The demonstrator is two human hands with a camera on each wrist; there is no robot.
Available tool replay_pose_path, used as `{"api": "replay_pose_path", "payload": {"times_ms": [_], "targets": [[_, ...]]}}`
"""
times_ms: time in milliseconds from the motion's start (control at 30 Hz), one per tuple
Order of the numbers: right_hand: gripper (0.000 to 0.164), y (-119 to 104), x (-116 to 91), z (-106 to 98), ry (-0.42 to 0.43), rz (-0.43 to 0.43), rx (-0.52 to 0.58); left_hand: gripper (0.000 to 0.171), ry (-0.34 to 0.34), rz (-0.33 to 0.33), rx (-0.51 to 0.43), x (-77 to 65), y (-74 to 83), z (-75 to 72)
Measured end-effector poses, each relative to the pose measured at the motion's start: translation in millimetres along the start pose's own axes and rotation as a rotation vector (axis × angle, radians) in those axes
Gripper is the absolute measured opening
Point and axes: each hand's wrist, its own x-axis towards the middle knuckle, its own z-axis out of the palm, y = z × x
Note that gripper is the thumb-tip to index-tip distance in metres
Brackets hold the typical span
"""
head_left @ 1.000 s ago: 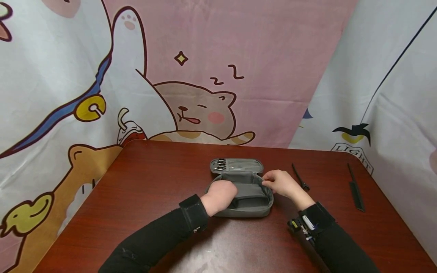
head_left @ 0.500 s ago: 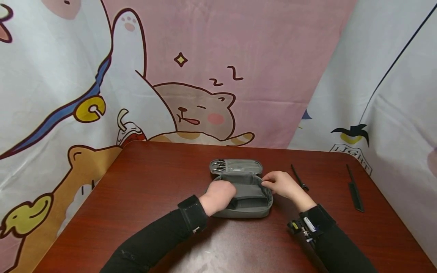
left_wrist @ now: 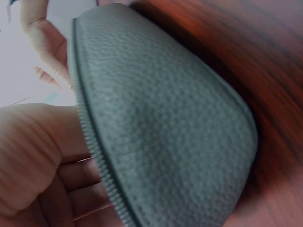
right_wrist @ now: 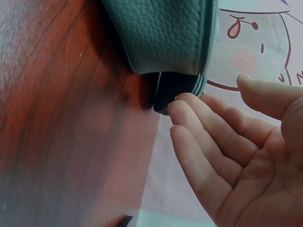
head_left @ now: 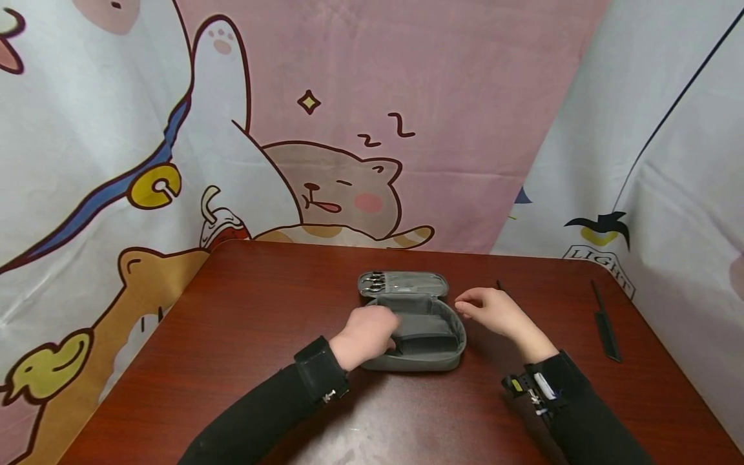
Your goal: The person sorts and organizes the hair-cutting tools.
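Observation:
A grey zip case (head_left: 414,363) of pebbled leather-like material stands unzipped on the table, its lid (head_left: 415,282) folded back. My left hand (head_left: 366,332) reaches over the case's left rim. In the left wrist view its thumb and fingers pass behind the zip edge (left_wrist: 92,142), fingertips hidden inside; I cannot tell whether they hold anything. Just off the right rim is my right hand (head_left: 494,312), nothing in it. The right wrist view shows its fingers (right_wrist: 199,156) slightly bent and spread from the thumb, close to the case's corner.
Several shiny metal tools with looped handles (head_left: 374,281) sit in the lid's left part. A black tail comb (head_left: 607,336) lies far right on the brown table (head_left: 279,290). A thin black tool (head_left: 500,285) shows partly behind my right hand. Printed cloth (head_left: 465,116) hangs behind.
My right hand has let go of the case's right rim and moved a little to the right. My left hand has shifted slightly left and its thumb now shows.

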Motion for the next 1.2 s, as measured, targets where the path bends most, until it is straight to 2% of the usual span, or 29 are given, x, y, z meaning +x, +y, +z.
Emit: {"api": "replay_pose_path", "payload": {"times_ms": [100,267,367,467,667,867,1200], "targets": [[0.029,0.8,-4.6,-2.6,0.031,0.006,-0.012,0.024,0.06,-0.001,0.001,-4.5,-1.1,-4.1],[0.031,4.3,-11.7,-5.6,0.102,0.008,-0.055,0.03,0.217,-0.006,-0.008,-12.3,-7.5,-6.2],[0.037,8.6,-16.4,-7.8,0.135,0.006,-0.065,0.035,0.295,-0.037,-0.037,-16.1,-13.2,-4.1],[0.044,13.8,-21.4,-10.6,0.166,0.011,-0.069,0.046,0.33,-0.088,-0.059,-19.2,-19.0,-1.1],[0.059,23.5,-31.3,-17.0,0.202,0.053,-0.077,0.058,0.331,-0.175,-0.111,-23.2,-30.2,7.1],[0.073,36.2,-39.9,-21.8,0.216,0.103,-0.109,0.061,0.279,-0.24,-0.134,-24.5,-39.1,11.6],[0.079,62.9,-49.9,-28.3,0.245,0.158,-0.195,0.023,0.212,-0.27,-0.22,-22.7,-46.9,17.5]]}}
